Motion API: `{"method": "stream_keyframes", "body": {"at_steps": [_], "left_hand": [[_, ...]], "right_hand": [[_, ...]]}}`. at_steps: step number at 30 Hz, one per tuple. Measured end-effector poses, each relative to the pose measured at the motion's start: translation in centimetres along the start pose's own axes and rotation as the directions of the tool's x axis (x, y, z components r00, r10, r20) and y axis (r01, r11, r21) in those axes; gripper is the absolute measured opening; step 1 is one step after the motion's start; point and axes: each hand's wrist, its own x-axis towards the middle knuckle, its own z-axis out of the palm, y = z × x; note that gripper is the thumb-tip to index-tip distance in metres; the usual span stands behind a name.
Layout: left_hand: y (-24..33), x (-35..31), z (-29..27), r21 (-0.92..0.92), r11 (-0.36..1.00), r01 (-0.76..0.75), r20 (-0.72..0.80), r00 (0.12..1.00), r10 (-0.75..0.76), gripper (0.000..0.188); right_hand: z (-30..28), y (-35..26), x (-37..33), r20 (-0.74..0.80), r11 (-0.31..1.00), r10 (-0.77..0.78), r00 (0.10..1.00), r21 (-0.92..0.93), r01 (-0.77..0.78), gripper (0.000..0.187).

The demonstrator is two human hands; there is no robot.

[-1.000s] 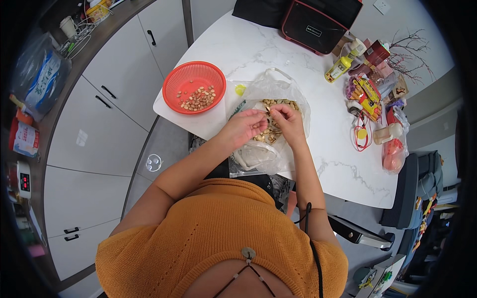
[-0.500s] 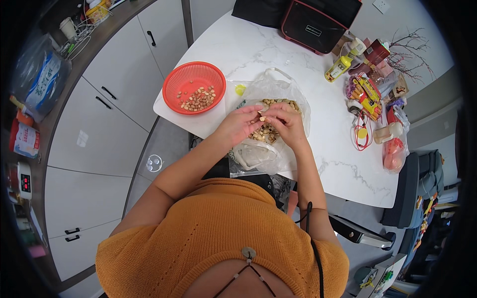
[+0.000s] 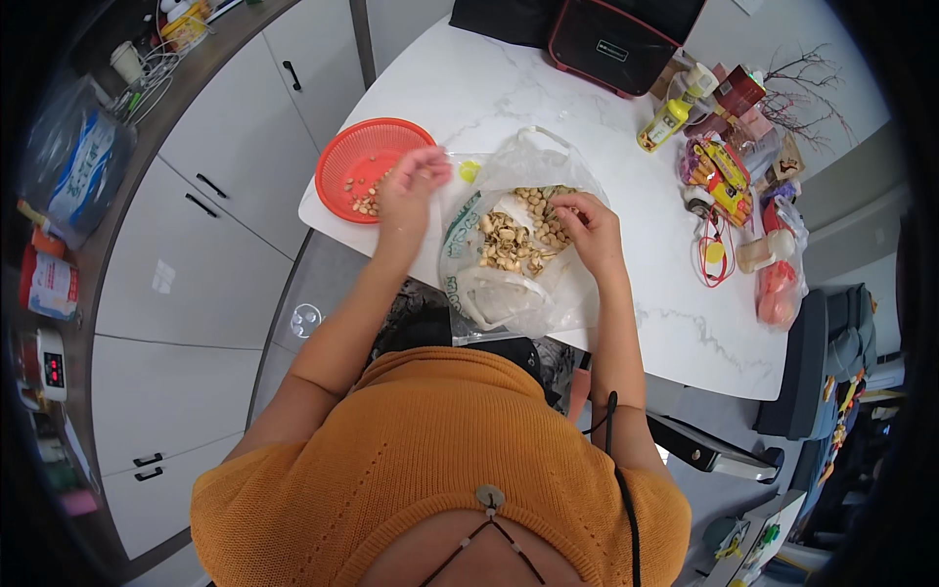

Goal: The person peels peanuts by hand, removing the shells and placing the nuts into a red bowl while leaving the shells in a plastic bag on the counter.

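Over at the left of the worktop [image 3: 675, 274] sits the basket [image 3: 337, 176], close to the edge, with shelled nuts [image 3: 364, 206] lying in it and the left fingers [image 3: 431, 168] above its right side. Just right of that, in front of the person [image 3: 440, 430], here's the open bag [image 3: 460, 256]: empty shells [image 3: 503, 245] in its left part, unshelled nuts [image 3: 544, 217] behind and right of them, the right fingers [image 3: 570, 202] at those nuts' right side! At the back, the appliance [image 3: 614, 49]; right and nearer, the bottle [image 3: 664, 125]; farther right, snack packs [image 3: 726, 181], branches [image 3: 807, 98] behind. By the right edge, a second bag [image 3: 780, 296] lies nearer than the jar [image 3: 766, 252]. Off the worktop, cabinets [image 3: 196, 264] line the left.
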Motion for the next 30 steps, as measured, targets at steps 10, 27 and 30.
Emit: {"method": "stream_keyframes", "body": {"at_steps": [10,27,30], "left_hand": [[0.9,1.8,-4.4,0.75,0.605,-0.266,0.118,0.954,0.274,0.02],[0.5,-0.8,-0.1,0.613,0.665,-0.427,0.26,0.904,0.34,0.014],[-0.2,-1.2,0.5,0.541,0.72,-0.436,0.293,0.899,0.324,0.014]], "right_hand": [[0.5,0.8,-1.4,0.228,0.908,0.062,0.972,-0.418,0.041,0.019],[1.7,1.2,-1.4,0.186,0.834,0.014,0.983,-0.544,0.091,0.012],[1.6,1.0,-1.4,0.173,0.857,0.036,0.984,-0.512,0.059,0.012]]}}
